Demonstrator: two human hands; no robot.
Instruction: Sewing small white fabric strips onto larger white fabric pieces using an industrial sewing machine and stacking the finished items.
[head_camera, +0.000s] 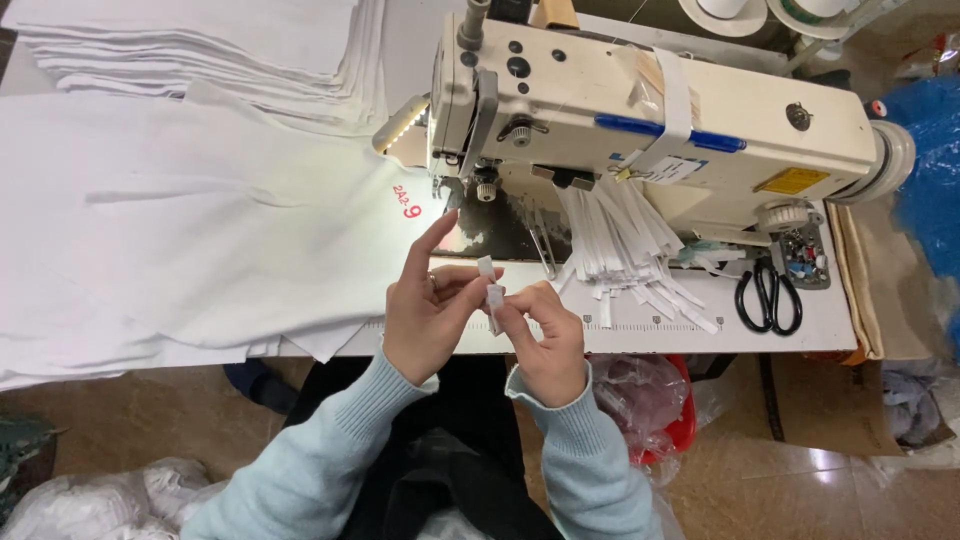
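Both hands, left hand and right hand, pinch one small white label between closed fingertips, unsewn, while more label strips wait at two o'clock.

Single head-worn view, looking steeply down from above the seated person, facing forward over the sewing machine and white fabric, both hands close below centre, table edge and floor in frame
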